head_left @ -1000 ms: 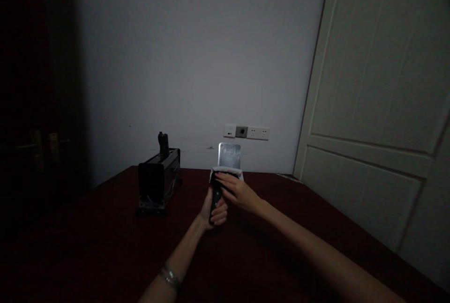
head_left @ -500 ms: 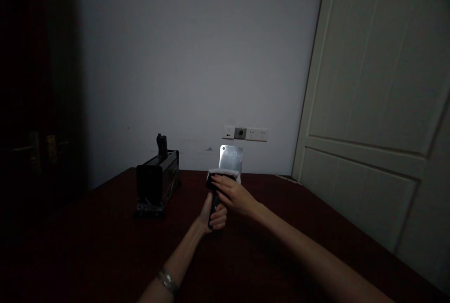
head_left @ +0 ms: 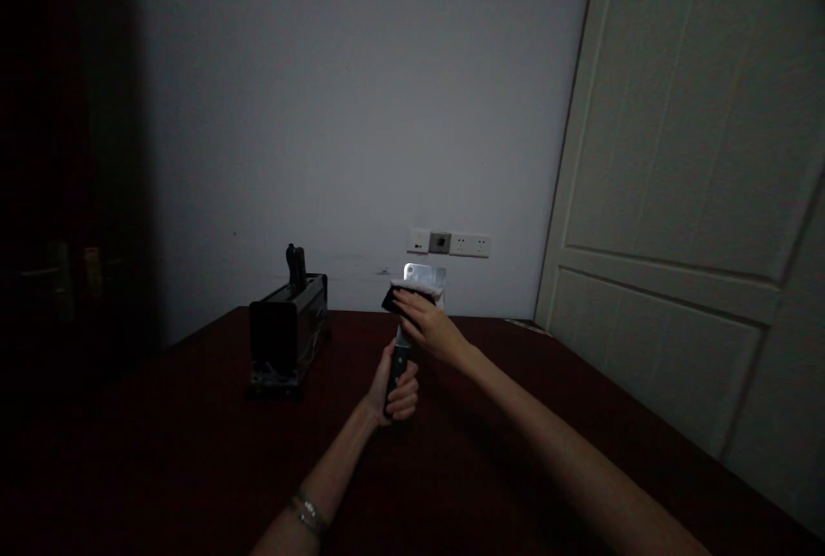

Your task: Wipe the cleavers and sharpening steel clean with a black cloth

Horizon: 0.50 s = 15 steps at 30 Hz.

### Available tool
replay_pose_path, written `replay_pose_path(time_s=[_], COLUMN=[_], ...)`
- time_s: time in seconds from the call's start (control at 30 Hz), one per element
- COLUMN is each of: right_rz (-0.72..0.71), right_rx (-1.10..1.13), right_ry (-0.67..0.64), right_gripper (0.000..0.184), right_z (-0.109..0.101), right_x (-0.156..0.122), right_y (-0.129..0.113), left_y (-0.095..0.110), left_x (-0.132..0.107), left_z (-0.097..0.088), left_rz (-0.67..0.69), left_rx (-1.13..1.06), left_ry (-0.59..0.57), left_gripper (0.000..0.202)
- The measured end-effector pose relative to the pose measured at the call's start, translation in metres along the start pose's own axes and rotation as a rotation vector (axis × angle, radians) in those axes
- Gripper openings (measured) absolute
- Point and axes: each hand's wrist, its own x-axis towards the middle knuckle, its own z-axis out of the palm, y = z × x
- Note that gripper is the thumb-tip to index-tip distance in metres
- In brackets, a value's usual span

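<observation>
Two grips — left hand (head_left: 396,390) fisted on cleaver (head_left: 400,350) | right hand (head_left: 429,326) clasps cloth (head_left: 420,287) | knife block (head_left: 287,332) beside

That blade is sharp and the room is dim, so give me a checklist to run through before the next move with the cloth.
1. Left hand wrapped fully round the handle of the cleaver: ok.
2. Cleaver upright, blade pointing up and away from the body: ok.
3. Cloth between the right hand and the blade: ok.
4. Right fingers clear of the cutting edge: cannot tell, because the cloth hides it.
5. Knife holder standing apart on the table, to the left of both hands: ok.
6. Enough light to see the edge: not ok, the scene is dim.
</observation>
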Motion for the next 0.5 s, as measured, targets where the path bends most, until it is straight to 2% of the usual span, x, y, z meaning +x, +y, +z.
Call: replay_pose_path(time_s=[0.07, 0.13, 0.3, 0.4, 0.5], right_rz=[-0.030, -0.034, 0.071, 0.105, 0.088], right_rx=[0.015, 0.004, -0.058, -0.062, -0.041], right_ry=[-0.055, -0.054, 0.086, 0.140, 0.110], right_gripper=[0.041, 0.041, 0.039, 0.039, 0.041], right_z=[0.004, 0.000, -0.015, -0.007, 0.007], right_x=[-0.008, -0.005, 0.019, 0.018, 0.006], right_y=[-0.006, -0.002, 0.030, 0.031, 0.017], left_y=[0.001, 0.001, -0.003, -0.004, -0.003], left_x=[0.000, 0.000, 0.001, 0.001, 0.001], left_z=[-0.001, -0.001, 0.001, 0.001, 0.000], left_rz=[0.024, 0.009, -0.064, -0.078, -0.048], left_rx=[-0.005, -0.007, -0.002, -0.004, -0.019], left_ry=[0.001, -0.003, -0.019, -0.007, 0.000], left_gripper=[0.062, 0.062, 0.064, 0.063, 0.062])
